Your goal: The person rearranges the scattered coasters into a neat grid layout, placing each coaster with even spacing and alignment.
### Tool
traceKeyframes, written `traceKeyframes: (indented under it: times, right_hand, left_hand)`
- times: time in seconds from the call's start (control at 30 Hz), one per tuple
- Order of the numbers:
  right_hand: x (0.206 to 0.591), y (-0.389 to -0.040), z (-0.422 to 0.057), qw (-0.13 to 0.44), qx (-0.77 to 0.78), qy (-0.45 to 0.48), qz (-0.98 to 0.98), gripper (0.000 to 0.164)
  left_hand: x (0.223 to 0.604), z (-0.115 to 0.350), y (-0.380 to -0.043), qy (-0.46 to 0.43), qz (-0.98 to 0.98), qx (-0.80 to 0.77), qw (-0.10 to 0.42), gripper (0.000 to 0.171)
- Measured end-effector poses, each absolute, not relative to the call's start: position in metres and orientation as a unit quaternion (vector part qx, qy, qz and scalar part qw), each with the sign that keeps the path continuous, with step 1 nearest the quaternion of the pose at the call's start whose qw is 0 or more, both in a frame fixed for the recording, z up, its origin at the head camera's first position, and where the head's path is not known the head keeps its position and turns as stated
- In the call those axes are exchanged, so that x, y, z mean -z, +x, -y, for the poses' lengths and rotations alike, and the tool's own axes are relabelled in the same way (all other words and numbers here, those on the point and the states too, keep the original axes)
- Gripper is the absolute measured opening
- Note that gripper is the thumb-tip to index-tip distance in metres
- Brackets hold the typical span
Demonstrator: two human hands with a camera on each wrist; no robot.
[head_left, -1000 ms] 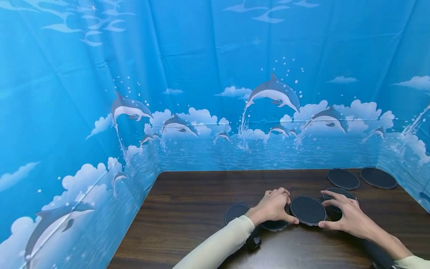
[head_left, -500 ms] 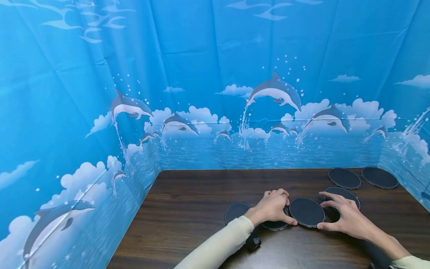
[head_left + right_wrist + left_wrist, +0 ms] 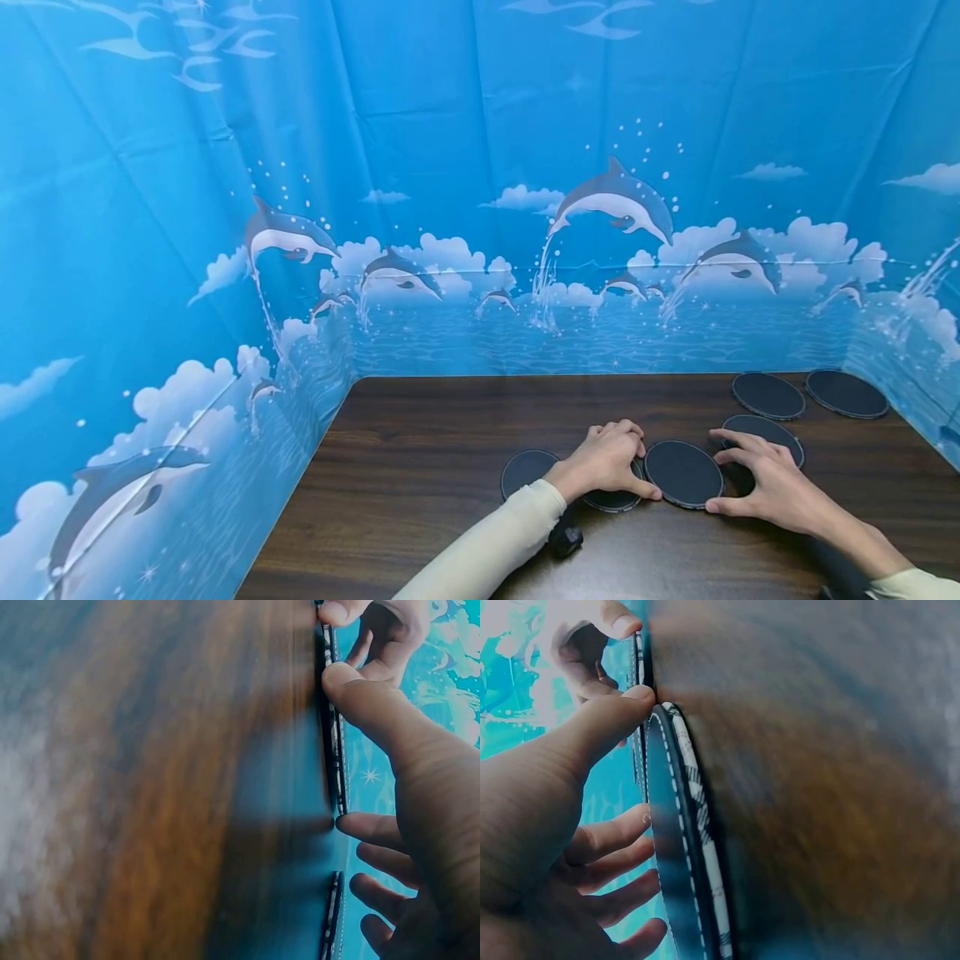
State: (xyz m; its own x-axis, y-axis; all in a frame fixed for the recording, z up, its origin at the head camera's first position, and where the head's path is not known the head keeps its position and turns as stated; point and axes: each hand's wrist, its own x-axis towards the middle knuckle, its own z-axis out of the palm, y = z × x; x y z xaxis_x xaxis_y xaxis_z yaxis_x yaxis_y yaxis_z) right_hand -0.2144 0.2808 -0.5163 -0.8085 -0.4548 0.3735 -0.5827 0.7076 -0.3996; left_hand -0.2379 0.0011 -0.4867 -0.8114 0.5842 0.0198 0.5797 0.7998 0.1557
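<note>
A round black coaster (image 3: 684, 474) with a stitched edge lies on the table between both hands. My left hand (image 3: 606, 461) holds its left edge, thumb on the near side and bent fingers farther back. At its right edge, my right hand (image 3: 772, 483) holds it between thumb and curved fingers. Beneath the left hand is another coaster (image 3: 615, 502), partly hidden; its patterned rim and pale stitching show in the left wrist view. A coaster (image 3: 768, 433) sits behind the right hand's fingers. In the right wrist view, the thumb touches the middle coaster's rim (image 3: 335, 750).
To the left lies a further coaster (image 3: 525, 471), partly covered by the left wrist. Two more, one coaster (image 3: 768, 395) and its neighbour coaster (image 3: 847, 393), lie by the table's back right corner. A blue dolphin-print curtain (image 3: 450, 167) surrounds the dark wooden table (image 3: 420, 467).
The middle coaster has shifted slightly left, toward the one under the left hand, with the right hand moving along. The left hand has barely moved.
</note>
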Motion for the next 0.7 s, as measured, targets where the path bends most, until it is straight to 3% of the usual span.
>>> traceKeyframes:
  times: [0.7]
  right_hand:
    - [0.5155,-0.2117,-0.2774,0.122,-0.242,0.293,0.917,0.068]
  left_hand:
    - [0.4813,0.0027,-0.2337,0.301,-0.951,-0.068,0.016,0.046]
